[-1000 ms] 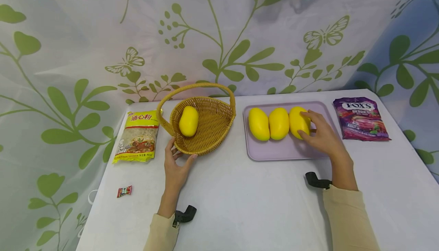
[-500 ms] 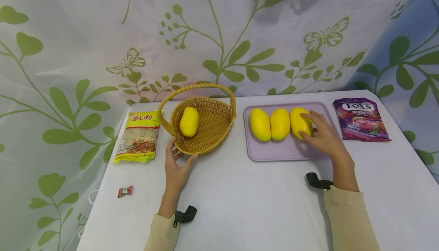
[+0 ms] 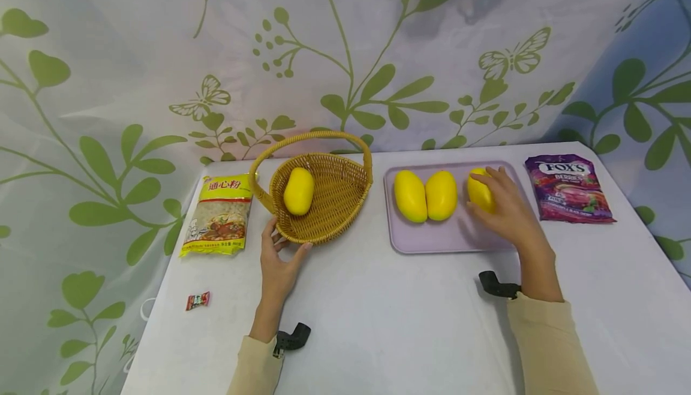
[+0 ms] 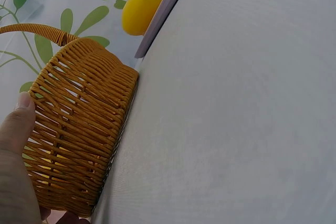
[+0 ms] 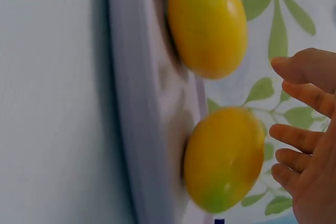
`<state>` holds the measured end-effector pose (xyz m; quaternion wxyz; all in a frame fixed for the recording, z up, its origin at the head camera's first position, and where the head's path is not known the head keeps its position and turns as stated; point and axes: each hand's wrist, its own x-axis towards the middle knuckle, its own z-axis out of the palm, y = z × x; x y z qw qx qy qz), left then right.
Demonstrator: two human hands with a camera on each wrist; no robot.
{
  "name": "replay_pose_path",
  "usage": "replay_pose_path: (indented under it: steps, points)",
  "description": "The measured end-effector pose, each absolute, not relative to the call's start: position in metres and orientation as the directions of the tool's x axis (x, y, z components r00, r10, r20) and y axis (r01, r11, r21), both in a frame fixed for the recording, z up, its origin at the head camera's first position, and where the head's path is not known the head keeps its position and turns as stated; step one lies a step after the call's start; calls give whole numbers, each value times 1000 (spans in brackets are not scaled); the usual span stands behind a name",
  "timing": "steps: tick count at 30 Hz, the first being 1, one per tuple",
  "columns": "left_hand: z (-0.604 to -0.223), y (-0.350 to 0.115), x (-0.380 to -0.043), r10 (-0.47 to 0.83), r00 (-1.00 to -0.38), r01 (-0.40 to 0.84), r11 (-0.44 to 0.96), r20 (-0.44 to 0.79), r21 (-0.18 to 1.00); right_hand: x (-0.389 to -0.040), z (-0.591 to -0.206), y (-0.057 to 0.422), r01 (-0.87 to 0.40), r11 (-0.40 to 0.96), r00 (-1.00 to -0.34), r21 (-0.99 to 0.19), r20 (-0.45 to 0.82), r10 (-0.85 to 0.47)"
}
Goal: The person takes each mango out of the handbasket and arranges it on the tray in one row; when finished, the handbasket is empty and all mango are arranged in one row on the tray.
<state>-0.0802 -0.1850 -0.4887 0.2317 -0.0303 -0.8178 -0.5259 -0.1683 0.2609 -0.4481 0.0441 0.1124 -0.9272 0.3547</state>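
Note:
My left hand (image 3: 278, 269) holds the near left side of a wicker basket (image 3: 337, 203), thumb at its rim (image 4: 35, 94) and fingertips low on its side. One yellow mango (image 3: 299, 191) lies inside the basket. On a lilac tray (image 3: 432, 244) sit three more: a left mango (image 3: 410, 196) and a middle mango (image 3: 441, 195) side by side, and a right mango (image 3: 479, 188) apart from them. Over the right mango is my right hand (image 3: 507, 212), partly covering it in the head view. In the right wrist view its spread fingers (image 5: 296, 137) stand off the mango (image 5: 224, 158).
Left of the basket lies a yellow pasta packet (image 3: 218, 215), with a small wrapped candy (image 3: 197, 300) nearer the front. A purple candy bag (image 3: 568, 188) lies right of the tray. A patterned curtain (image 3: 302, 53) hangs behind the white table (image 3: 388, 317).
The right mango has shifted right, opening a gap beside the middle one. My right hand's fingers have come off it. The left hand and basket stay put.

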Motion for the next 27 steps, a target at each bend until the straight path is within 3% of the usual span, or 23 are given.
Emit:
replay_pose_path:
  steps: [5,13,19,27]
  points:
    - [-488,-185,-81,-188,-895,290,445,405,847,-168,-442,240,-351,683,-936,-641,257,-240]
    - [-488,-185,-81,-184,-888,305,450,421,839,-164,-440,178,-544,663,-837,-513,378,-394]
    - [-484,-185,-80,-179,-888,307,456,424,835,-164,-444,135,-676,542,-737,-499,456,-498]
    - [-482,-186,-80,-178,-887,308,458,425,834,-167,-445,100,-703,502,-705,-503,404,-583]
